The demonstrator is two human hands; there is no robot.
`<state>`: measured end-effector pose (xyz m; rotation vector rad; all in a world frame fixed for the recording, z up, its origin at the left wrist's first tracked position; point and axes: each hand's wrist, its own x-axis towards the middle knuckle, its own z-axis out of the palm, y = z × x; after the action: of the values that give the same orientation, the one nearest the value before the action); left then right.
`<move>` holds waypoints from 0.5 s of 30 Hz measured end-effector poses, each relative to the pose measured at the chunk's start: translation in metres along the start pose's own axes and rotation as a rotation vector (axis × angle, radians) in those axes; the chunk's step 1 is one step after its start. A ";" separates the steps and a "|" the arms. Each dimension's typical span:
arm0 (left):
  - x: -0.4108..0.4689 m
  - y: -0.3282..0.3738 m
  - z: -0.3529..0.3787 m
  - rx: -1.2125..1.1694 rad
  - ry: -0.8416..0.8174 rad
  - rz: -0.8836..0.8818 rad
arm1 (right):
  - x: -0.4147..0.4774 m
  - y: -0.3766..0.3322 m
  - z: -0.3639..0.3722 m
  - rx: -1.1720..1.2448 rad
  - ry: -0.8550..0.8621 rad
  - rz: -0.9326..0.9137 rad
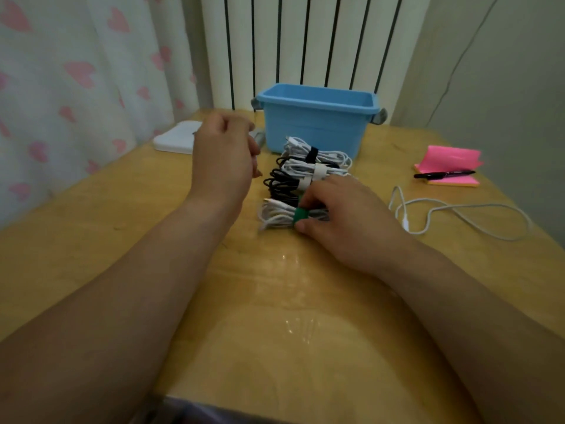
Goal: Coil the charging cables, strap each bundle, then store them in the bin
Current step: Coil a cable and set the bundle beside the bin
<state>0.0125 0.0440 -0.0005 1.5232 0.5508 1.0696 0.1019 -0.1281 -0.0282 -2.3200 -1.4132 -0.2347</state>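
Left hand (224,154) hovers loosely curled, nothing visible in it. Nearest bundle (276,214) of 4, long axis left-right, lies on the tabletop (153,228) before the bin (318,117). Right hand (342,215) pinches its green strap (301,213). 1 loose cable (406,222) lies rightward, nearer that hand.

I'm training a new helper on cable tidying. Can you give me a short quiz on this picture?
1. True or false: the loose white cable lies to the right of the strapped bundles.
2. The right hand grips a white bundle. Its strap is: A red, B green, C yellow.
3. Fill in: the black pen lies on the ____ sticky notes.

Key: 1 true; 2 B; 3 pink.
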 end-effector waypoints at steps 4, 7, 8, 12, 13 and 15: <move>-0.007 -0.007 0.009 0.211 -0.156 0.138 | 0.002 0.010 -0.002 -0.094 0.039 0.052; -0.016 -0.011 0.015 0.330 -0.219 0.270 | 0.002 0.010 0.002 -0.087 0.050 -0.021; -0.019 -0.012 0.018 0.377 -0.240 0.290 | 0.002 0.011 0.004 -0.074 0.048 -0.028; -0.025 -0.021 0.023 0.570 -0.426 0.306 | 0.008 0.022 0.011 0.019 0.040 0.027; -0.026 -0.023 0.023 0.612 -0.476 0.311 | 0.009 0.025 0.013 0.067 0.037 0.045; -0.029 -0.025 0.024 0.658 -0.514 0.332 | 0.007 0.026 0.012 0.171 0.019 0.092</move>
<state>0.0246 0.0138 -0.0321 2.4399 0.2969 0.7073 0.1274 -0.1280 -0.0432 -2.2293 -1.2612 -0.1042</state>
